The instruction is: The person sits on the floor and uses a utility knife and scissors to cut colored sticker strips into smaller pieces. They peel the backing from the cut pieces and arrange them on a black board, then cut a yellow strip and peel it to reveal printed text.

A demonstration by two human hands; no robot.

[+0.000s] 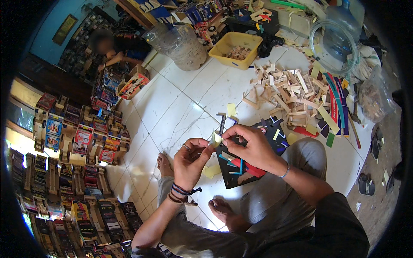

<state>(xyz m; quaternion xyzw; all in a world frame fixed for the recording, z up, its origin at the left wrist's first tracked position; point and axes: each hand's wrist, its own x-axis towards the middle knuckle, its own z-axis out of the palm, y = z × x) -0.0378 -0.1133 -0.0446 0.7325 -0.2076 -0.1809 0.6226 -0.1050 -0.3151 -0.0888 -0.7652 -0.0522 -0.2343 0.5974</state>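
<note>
My left hand and my right hand meet in front of me, both closed in a pinch. Between their fingertips is a small pale-yellow piece, thin like paper or sticker sheet. Just beyond it shows a narrow dark thing with a bent top, whose kind I cannot make out. Under my right hand lies a black board on the floor, partly hidden by my arm. Red, blue and white strips rest on it. A loose pale-yellow sheet lies past my fingers, and another sits near my left wrist.
Wooden blocks are heaped at the far right, beside long coloured strips. Behind them stand a yellow tub and a clear plastic container. Rows of wooden toy trucks fill the left. Another person sits far left.
</note>
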